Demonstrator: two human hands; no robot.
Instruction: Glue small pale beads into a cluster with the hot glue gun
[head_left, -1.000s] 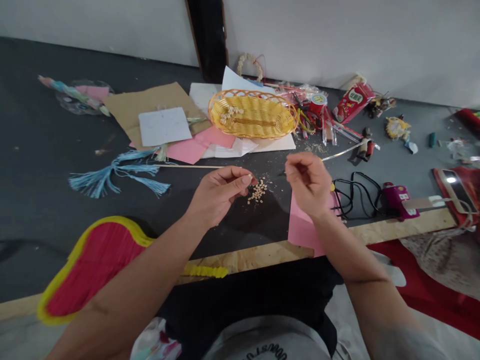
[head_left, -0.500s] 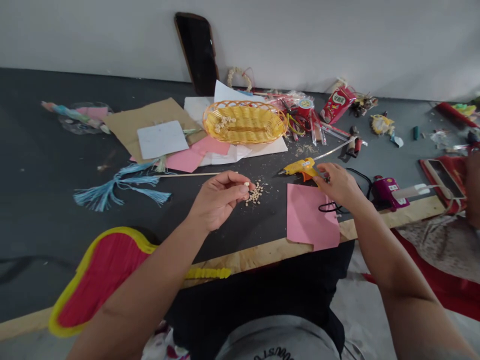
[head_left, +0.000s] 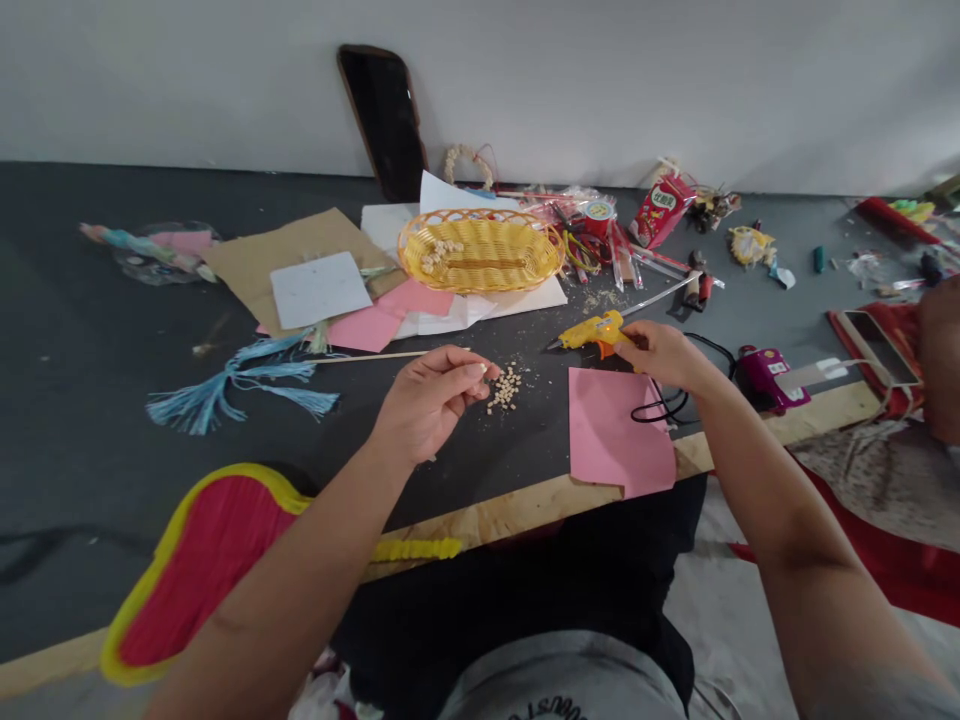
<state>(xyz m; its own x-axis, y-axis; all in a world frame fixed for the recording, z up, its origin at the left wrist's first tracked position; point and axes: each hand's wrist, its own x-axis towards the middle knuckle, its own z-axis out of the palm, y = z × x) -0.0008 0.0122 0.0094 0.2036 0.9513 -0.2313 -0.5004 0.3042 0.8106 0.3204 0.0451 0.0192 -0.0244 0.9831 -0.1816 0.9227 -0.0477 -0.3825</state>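
My left hand is closed in a pinch over the dark table, with a small pale wooden piece just showing at its fingertips. Right beside those fingertips lies a loose pile of similar pale pieces. On the right, my right hand has its fingers around the handle of a yellow hot glue gun, which lies on the table with its nozzle to the left. A clear glue stick sticks out of its back. Below it is a pink paper sheet with a black cord across it.
A yellow woven basket holds a few pale pieces. A thin stick and blue tassels lie left. A red-and-yellow panel overhangs the front edge. A phone leans on the wall. Another person's hand is far right.
My right hand has moved slightly left and up, its fingers closing further around the glue gun's handle. The left hand keeps its pinch beside the pile. The view has shifted a little.
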